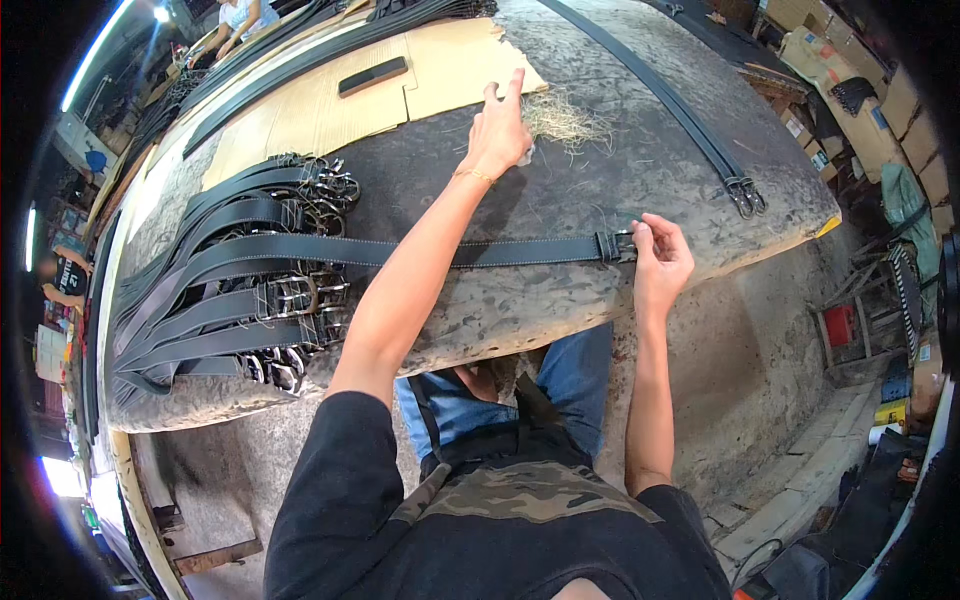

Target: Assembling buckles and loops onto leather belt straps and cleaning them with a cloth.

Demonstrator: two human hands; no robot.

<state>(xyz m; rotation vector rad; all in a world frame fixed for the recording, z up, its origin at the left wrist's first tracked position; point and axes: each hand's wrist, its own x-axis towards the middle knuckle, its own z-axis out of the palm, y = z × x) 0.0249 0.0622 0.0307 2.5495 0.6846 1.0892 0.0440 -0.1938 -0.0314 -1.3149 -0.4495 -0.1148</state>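
My right hand (662,255) pinches the buckle end of a black leather belt (520,252) with pale stitching along its edges. The belt lies across the table to the left, passing under my left forearm and onto a pile of similar belts (235,240) with metal buckles. Over the table, my left hand (497,132) is raised beside a heap of loose pale thread ends (568,122). Its thumb and index finger point away from me, apart; the other fingers are partly hidden. A small whitish bit shows by its palm, too unclear to name.
Cardboard sheets (440,75) lie at the far side, with a dark oblong block (373,76) on them. Two black straps with buckles (690,120) stretch across the right. More straps lie far left. Another person (245,20) works at the far end. Cartons (905,125) stand at right.
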